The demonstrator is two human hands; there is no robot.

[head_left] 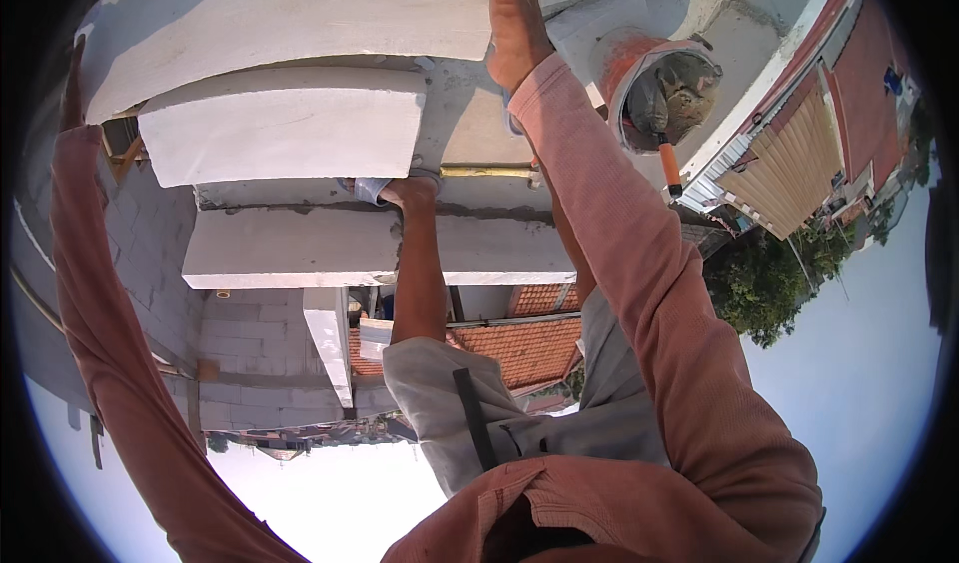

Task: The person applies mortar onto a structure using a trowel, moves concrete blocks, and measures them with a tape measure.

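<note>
Left hand (73, 88) held the big white block (300, 13) by its left end, right hand (516, 28) clasped its right end, fingertips cut off from view, smaller white block (285, 128) lay on its near side, orange bucket (621, 55) with trowel (652, 113) sat right of it

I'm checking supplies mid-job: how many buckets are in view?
1: the red bucket, to the right of the right hand, with an orange-handled trowel in it. Any behind the large white block between the hands would be hidden.
</note>
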